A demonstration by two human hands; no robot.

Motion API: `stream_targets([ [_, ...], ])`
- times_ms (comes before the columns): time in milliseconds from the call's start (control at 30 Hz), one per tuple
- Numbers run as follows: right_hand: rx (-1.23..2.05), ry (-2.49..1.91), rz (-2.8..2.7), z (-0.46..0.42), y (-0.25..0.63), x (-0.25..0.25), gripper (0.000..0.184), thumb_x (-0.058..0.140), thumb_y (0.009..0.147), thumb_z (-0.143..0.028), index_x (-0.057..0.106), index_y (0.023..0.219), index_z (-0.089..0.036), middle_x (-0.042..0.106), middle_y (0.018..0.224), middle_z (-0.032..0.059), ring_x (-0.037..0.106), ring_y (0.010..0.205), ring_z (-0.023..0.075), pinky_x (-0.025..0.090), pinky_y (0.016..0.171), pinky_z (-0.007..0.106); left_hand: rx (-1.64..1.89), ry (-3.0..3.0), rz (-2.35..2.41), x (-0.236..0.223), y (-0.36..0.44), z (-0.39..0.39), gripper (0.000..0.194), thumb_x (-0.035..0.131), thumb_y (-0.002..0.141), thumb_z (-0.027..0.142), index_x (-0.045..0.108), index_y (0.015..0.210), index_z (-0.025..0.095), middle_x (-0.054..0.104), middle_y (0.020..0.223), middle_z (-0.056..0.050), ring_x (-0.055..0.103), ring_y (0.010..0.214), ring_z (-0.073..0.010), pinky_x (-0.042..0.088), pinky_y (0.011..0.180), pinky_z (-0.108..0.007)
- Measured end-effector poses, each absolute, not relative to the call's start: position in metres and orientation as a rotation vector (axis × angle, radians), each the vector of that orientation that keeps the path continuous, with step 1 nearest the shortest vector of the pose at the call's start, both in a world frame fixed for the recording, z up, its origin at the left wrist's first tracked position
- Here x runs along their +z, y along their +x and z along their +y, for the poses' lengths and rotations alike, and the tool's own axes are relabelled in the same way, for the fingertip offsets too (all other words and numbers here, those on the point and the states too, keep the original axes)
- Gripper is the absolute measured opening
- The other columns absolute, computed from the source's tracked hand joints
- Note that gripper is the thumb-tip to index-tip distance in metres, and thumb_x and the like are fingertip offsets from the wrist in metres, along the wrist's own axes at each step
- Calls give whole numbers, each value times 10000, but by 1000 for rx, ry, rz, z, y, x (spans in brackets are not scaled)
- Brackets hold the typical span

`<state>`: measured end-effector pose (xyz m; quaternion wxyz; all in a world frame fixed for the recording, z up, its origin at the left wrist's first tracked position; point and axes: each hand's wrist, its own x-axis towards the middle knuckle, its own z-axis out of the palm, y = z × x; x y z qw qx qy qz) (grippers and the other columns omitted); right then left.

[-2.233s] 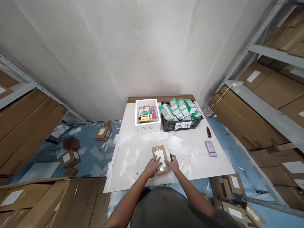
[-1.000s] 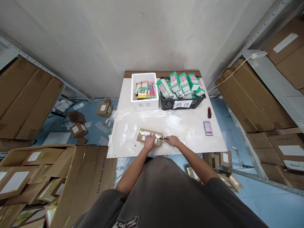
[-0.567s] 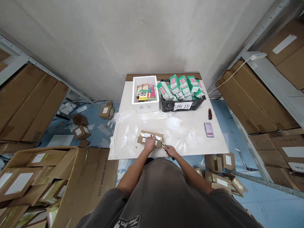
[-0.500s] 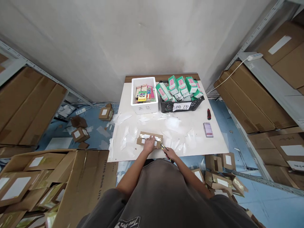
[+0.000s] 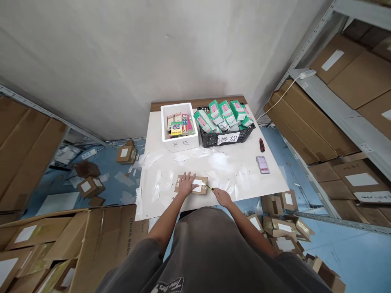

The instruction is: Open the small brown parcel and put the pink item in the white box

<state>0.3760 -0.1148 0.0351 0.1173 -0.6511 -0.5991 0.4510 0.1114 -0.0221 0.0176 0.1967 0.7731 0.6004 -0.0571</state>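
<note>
A small flat brown parcel (image 5: 198, 191) lies on the white-covered table (image 5: 241, 154), close to the edge nearest the person, with a white label (image 5: 197, 184) and shiny tape on its upper face. The left hand (image 5: 185, 184) rests flat over its left part, fingers spread apart and thumb reaching toward the label. At the parcel's right end is a slim yellow-and-black cutter (image 5: 210, 188), its tip pointing at that end; whether the tip touches the cardboard is too small to tell. The right hand (image 5: 222, 197) has its fingers closed around the cutter's handle.

Torn pale scraps (image 5: 157, 186) are scattered around the parcel. Farther back stands a white foam box (image 5: 181, 143) with colourful booklets (image 5: 176, 127) in it, and just beside it, to the right, a black crate (image 5: 210, 141) heaped with green-and-pink cartons (image 5: 226, 112). Near the table's right side lie a red-and-black tool (image 5: 262, 145) and, nearer the person, a pixelated purplish item (image 5: 263, 165).

On the blue floor to the left, a large open carton (image 5: 110, 236) holds more labelled boxes (image 5: 26, 235); metal shelving (image 5: 351, 128) stacked with cardboard stands on the right.
</note>
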Motion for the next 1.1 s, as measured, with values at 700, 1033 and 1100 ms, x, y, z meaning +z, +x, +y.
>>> stream_targets([
  [700,1028,-1915,-2104,-114,359,32,369,446,1057,-446,556,1357,-262,688,1250,71,647,1041,245,429,837,299,296,2298,1749,-3,111,-46,542,470,1025,556,575,1483,285,617,1467,-139,440,1442,-380,194,1235,-612],
  [1033,895,-2151,-2023,-111,380,27,331,449,1060,-413,575,1314,-241,690,1172,109,659,969,250,399,768,297,313,2266,1744,-8,111,-47,553,487,1015,566,581,1481,283,602,1480,-153,423,1450,-398,181,1225,-634],
  [1100,872,-2262,-1856,-115,407,24,334,425,1060,-397,570,1302,-219,693,1174,122,670,938,249,402,755,302,310,2250,1737,-9,110,-47,550,475,1021,560,578,1483,281,596,1489,-149,412,1459,-394,170,1232,-627],
])
